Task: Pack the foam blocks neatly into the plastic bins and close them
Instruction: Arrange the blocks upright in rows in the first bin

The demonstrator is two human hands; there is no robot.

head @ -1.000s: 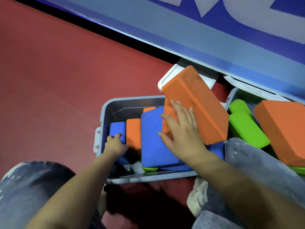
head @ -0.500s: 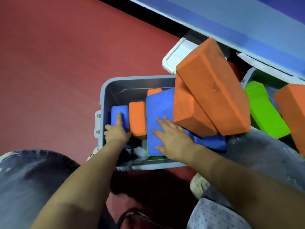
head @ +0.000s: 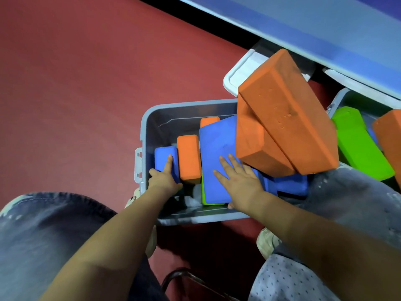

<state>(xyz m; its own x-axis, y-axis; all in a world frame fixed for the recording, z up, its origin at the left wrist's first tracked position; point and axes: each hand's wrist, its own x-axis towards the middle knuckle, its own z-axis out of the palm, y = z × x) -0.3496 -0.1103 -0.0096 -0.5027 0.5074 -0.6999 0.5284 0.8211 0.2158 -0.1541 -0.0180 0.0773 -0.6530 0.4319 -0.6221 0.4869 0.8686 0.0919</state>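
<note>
A grey bin [head: 149, 118] stands open on the red floor [head: 86, 83], between the person's knees; its near wall lies just under the forearms. The left hand [head: 163, 180] reaches into the bin's left end; its forefinger lies straight along the top of a small blue block [head: 165, 155] that stands against the left wall, while the other fingers [head: 153, 171] curl at that block's near edge, so the hand seems to hold it, though the grip is partly hidden. Just to the right of it, touching, stands a small orange block [head: 188, 157]; behind that a further orange end [head: 209, 121] peeps up. The right hand [head: 240, 183] lies flat with straight, spread fingers on a wide blue block [head: 217, 153], pressing on its face and gripping nothing; a green block [head: 204, 198] shows as a thin edge beneath it, and another blue block [head: 290, 184] lies to the right under the wrist. Two large orange blocks, one [head: 256, 144] below and one [head: 290, 114] tilted on top of it, lean over the bin's right end, rising well above the rim. Behind them a white lid [head: 238, 74] rests on the floor. To the right a second bin [head: 340, 98] holds a green slab [head: 358, 144] and an orange block [head: 390, 140] cut by the frame edge. A blue-grey panel [head: 314, 25] crosses the top right.
</note>
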